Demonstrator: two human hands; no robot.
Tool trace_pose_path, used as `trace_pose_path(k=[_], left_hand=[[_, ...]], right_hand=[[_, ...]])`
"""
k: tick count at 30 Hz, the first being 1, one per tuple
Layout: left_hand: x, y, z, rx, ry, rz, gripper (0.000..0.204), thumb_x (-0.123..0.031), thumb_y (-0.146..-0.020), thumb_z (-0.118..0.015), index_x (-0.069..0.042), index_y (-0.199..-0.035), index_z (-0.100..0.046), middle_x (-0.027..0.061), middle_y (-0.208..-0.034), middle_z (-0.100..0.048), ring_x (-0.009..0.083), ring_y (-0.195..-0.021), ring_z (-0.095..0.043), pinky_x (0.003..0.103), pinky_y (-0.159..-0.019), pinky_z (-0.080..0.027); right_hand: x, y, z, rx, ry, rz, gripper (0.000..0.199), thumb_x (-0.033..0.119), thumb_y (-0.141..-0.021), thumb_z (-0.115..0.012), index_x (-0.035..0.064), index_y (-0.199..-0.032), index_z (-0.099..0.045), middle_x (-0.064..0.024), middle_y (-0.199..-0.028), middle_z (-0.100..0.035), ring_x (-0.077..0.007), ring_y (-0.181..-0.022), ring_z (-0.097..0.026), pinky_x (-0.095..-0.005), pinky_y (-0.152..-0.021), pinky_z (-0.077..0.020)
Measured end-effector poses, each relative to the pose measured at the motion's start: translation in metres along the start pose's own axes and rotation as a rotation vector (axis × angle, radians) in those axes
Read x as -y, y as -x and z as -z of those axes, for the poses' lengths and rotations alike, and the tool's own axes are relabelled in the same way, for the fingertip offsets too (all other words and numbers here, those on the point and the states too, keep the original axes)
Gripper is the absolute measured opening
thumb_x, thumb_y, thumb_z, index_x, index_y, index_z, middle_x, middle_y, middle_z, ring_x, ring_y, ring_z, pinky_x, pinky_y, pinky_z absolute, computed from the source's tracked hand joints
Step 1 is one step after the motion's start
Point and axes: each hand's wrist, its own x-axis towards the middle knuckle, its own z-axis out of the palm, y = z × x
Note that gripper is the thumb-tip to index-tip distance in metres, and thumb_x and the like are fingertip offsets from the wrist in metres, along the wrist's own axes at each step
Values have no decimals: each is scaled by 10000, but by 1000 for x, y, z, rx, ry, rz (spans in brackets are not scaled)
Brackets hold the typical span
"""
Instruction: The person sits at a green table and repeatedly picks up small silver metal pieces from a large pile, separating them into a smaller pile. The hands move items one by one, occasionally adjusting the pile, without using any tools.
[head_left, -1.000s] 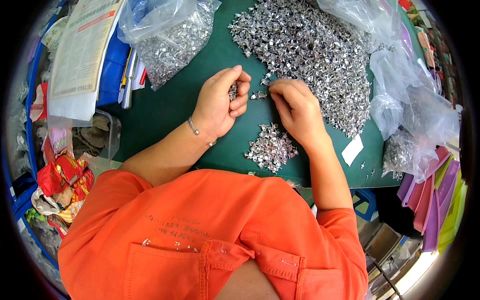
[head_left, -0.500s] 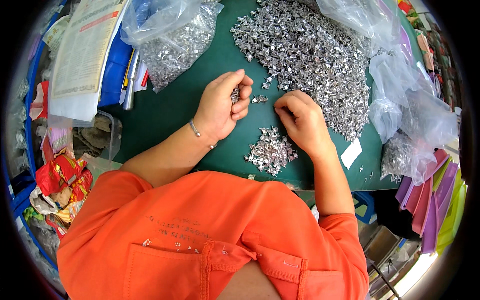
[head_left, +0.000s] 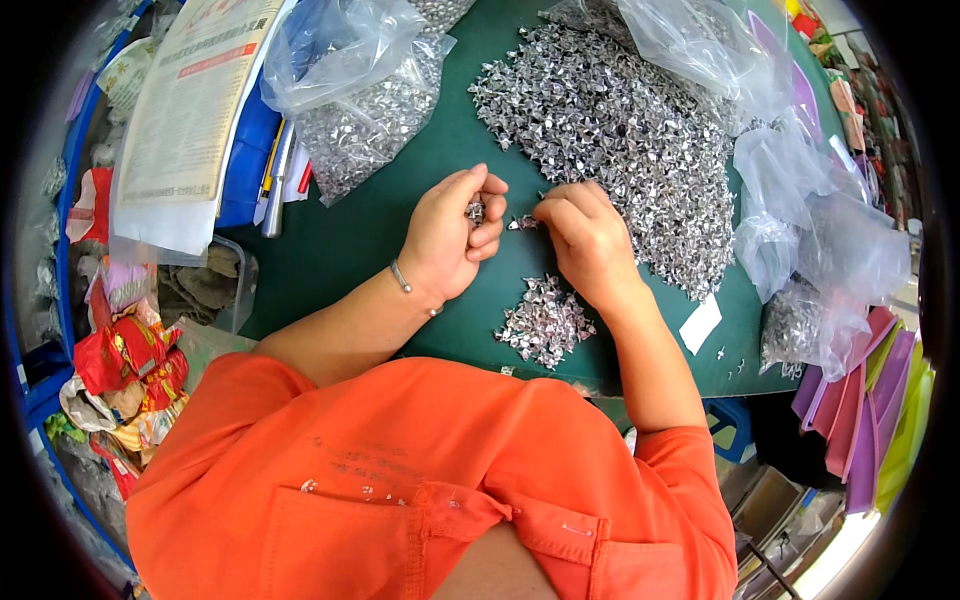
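**Small silver pieces between your two hands**

Your left hand point(head_left: 452, 235) is curled shut on a few silver pieces point(head_left: 476, 211), too small to tell which way they point. Your right hand point(head_left: 588, 240) rests palm-down on the green tabletop point(head_left: 330, 250), fingertips pinching at loose pieces point(head_left: 522, 223) lying between your hands. A small heap point(head_left: 545, 322) sits just near your right wrist; the big pile point(head_left: 620, 130) spreads beyond your right hand. Beyond your left hand, a clear bag point(head_left: 365, 100) holds more pieces. A white label point(head_left: 699, 324) lies right of your right forearm.
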Motion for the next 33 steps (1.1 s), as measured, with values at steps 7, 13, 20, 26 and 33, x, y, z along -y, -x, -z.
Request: trace_pose_path(k=[7, 13, 20, 26, 33], left_hand=[[1, 1, 0, 12, 3, -29, 272, -290, -1054, -464, -67, -969, -595, 6, -735, -517, 68, -498, -385, 218, -432, -294], [1, 2, -2, -4, -2, -41, 270, -289, -1055, -465, -67, -970, -594, 2, -734, -515, 67, -497, -381, 220, -434, -290], [2, 1, 0, 17, -4, -41, 271, -292, -1055, -466, -67, -972, -593, 3, -731, -514, 68, -496, -378, 220, -437, -294], [1, 1, -2, 10, -4, -36, 272, -289, -1055, -466, -66, -966, -595, 4, -731, -512, 72, -499, -381, 221, -440, -296], [1, 2, -1, 20, -25, -41, 271, -285, -1055, -466, -65, -965, -598, 7, -740, -513, 71, -502, -383, 219, -447, -299]], right_hand=[[0, 12, 26, -108, -206, -275, 157, -100, -808, -642, 20, -909, -654, -127, -888, -679, -305, -807, -685, -359, -732, -555], [2, 16, 10, 6, -23, -138, 126, -18, -775, -717, 50, -852, -644, -98, -865, -663, -304, -835, -646, -389, -712, -539], [7, 12, 25, 110, -333, -76, 140, -42, -760, -704, 41, -863, -659, -97, -874, -673, -297, -817, -651, -395, -716, -535], [-2, 0, -1, -49, -21, -28, 125, -36, -781, -679, 57, -866, -682, -92, -880, -696, -293, -805, -656, -391, -725, -548], [-4, 14, 20, -118, -180, -268, 126, -29, -822, -692, 19, -935, -661, -134, -895, -689, -301, -811, -689, -358, -722, -553]])
